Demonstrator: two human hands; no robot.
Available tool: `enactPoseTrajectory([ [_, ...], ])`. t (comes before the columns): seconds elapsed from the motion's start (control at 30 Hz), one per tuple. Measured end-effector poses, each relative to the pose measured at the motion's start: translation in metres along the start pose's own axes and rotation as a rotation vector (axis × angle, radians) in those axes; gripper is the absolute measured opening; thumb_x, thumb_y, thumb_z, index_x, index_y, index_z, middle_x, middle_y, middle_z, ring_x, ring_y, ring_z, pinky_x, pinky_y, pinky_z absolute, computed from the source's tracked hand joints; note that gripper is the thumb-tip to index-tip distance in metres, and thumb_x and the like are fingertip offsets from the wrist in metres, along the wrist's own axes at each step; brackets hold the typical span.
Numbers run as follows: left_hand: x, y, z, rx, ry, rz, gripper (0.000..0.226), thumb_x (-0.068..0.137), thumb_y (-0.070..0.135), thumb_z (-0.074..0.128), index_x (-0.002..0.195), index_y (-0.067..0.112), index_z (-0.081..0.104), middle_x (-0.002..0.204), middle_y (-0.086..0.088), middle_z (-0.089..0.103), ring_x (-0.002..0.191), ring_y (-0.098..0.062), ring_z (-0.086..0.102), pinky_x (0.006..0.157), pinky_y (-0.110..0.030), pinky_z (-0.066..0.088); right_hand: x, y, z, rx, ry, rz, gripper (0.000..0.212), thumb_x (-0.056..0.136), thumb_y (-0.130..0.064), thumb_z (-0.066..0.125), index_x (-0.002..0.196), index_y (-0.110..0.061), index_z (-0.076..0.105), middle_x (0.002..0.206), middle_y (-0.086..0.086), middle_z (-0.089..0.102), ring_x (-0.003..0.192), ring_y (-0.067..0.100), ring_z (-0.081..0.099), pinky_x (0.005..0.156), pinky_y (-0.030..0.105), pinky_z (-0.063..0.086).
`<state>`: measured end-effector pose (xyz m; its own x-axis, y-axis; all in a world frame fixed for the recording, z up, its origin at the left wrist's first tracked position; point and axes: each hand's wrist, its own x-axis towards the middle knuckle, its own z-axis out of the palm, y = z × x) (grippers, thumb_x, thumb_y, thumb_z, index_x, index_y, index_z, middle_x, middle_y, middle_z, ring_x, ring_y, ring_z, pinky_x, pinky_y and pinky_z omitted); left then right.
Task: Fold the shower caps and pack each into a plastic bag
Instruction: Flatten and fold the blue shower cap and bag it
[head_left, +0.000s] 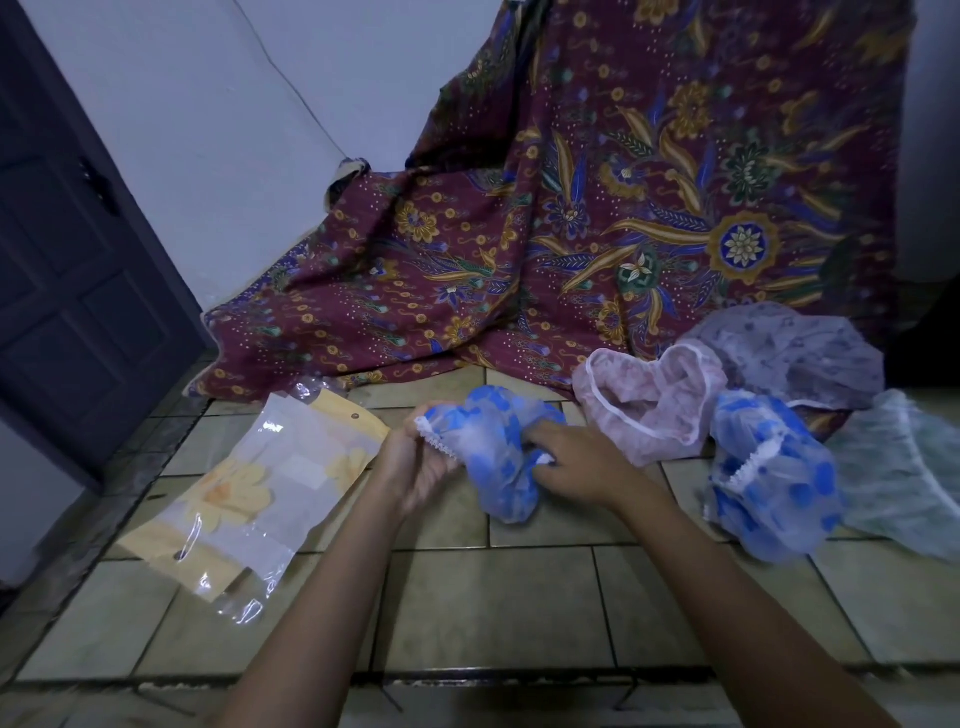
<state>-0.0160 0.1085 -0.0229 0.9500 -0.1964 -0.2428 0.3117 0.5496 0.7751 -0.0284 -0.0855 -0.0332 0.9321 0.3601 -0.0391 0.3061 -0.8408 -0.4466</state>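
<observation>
A blue-spotted shower cap with a white lace rim is bunched between both hands over the tiled floor. My left hand grips its rim on the left side. My right hand clutches its right side. To the left lie clear plastic bags, stacked over yellow flower-printed packaging. To the right sit a pink shower cap, a second blue-spotted cap, a grey-purple cap and a pale green cap.
A maroon batik cloth hangs and drapes over the floor behind the caps. A dark door stands at the left beside a white wall. The tiled floor ends in a step edge near me.
</observation>
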Motion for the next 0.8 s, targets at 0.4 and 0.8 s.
enactPoseTrajectory([
  [0.4, -0.005, -0.030, -0.014, 0.471, -0.160, -0.085, 0.026, 0.085, 0.009, 0.060, 0.111, 0.015, 0.055, 0.107, -0.007, 0.068, 0.094, -0.018, 0.066, 0.083, -0.027, 0.054, 0.017, -0.003, 0.010, 0.209, -0.300, 0.157, 0.036, 0.094, -0.034, 0.040, 0.093, -0.008, 0.064, 0.092, 0.006, 0.059, 0.087, 0.016, 0.055, 0.079, 0.029, 0.040],
  [0.8, 0.008, -0.009, -0.023, 0.947, -0.510, -0.136, 0.057, 0.078, -0.014, 0.063, 0.119, 0.023, 0.050, 0.120, -0.002, 0.058, 0.111, -0.017, 0.058, 0.094, -0.033, 0.050, 0.033, 0.012, -0.023, 0.405, -0.394, 0.047, 0.078, 0.078, 0.002, 0.069, 0.144, -0.018, 0.033, 0.133, -0.002, 0.043, 0.122, 0.013, 0.043, 0.096, 0.023, 0.042],
])
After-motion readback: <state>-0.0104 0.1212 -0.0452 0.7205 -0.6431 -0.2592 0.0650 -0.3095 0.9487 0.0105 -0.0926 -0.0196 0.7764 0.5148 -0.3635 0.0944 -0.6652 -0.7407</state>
